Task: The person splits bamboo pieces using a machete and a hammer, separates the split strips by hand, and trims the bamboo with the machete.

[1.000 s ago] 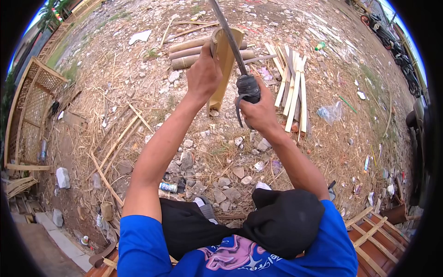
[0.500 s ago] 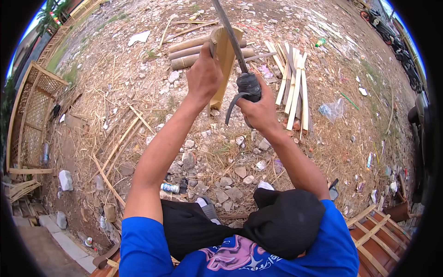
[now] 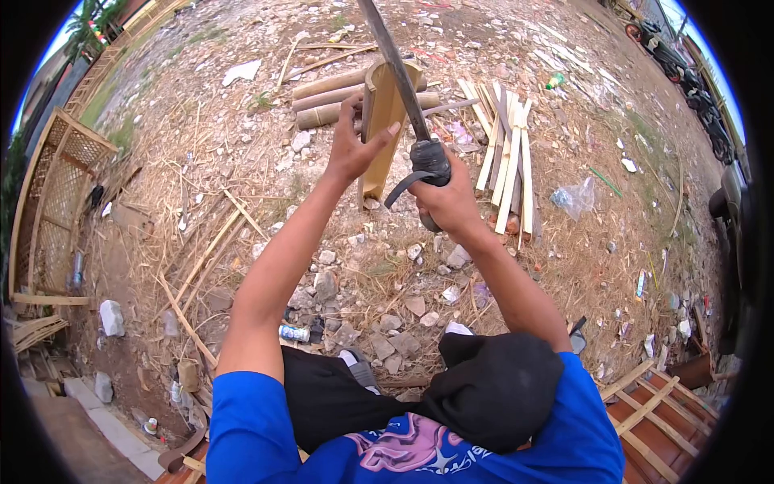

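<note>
A split bamboo piece (image 3: pixel 382 161) stands nearly upright in front of me, its pale hollow side facing me. My left hand (image 3: pixel 356 152) is at its left edge, thumb across the hollow face and fingers on the outer side, in a loose, spread hold. In my right hand (image 3: pixel 450 194), closed around the black-wrapped handle, is a machete (image 3: pixel 395 64). Its dark blade points up and away, crossing in front of the bamboo's upper right edge. A loose black strap end hangs from the handle. I cannot tell whether blade and bamboo touch.
Round bamboo poles (image 3: pixel 322 116) lie behind the split piece. To the right is a pile of bamboo strips (image 3: pixel 508 161). Stones (image 3: pixel 391 343) and a can (image 3: pixel 293 333) are near my feet. A woven bamboo frame (image 3: pixel 60 202) stands at left, motorcycles (image 3: pixel 685 73) at far right.
My left hand has slid down from the bamboo's top edge, its grip loosening and the thumb stretching across the hollow face. The machete has shifted slightly left and down with my right hand.
</note>
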`<action>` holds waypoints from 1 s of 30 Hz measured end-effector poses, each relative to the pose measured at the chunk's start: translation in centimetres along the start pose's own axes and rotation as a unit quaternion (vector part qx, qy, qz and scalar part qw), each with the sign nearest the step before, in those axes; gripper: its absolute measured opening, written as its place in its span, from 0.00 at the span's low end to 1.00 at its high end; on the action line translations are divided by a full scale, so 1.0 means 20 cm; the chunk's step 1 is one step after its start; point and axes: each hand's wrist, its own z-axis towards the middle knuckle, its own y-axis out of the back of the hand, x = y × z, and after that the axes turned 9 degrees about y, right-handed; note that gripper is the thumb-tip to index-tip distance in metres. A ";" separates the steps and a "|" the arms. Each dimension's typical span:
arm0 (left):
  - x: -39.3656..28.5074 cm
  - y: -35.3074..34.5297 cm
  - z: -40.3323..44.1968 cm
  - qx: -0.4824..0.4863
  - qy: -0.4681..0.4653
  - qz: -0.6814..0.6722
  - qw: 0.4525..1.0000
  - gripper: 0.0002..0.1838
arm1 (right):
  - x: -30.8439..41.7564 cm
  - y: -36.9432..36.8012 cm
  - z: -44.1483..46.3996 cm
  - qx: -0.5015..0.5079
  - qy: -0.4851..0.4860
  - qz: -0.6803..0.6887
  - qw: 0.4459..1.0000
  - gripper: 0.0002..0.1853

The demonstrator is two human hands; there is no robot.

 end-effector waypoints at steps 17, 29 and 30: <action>0.00 0.07 0.07 0.202 0.032 -0.226 0.952 0.65 | -0.07 0.25 0.01 0.094 -0.126 0.065 0.985 0.22; 0.12 0.05 0.26 0.302 0.054 -0.199 0.931 0.61 | -0.07 0.35 0.08 0.159 -0.138 0.091 0.973 0.23; 0.17 0.04 0.27 0.317 0.046 -0.183 0.929 0.59 | -0.09 0.35 0.07 0.164 -0.141 0.078 0.973 0.23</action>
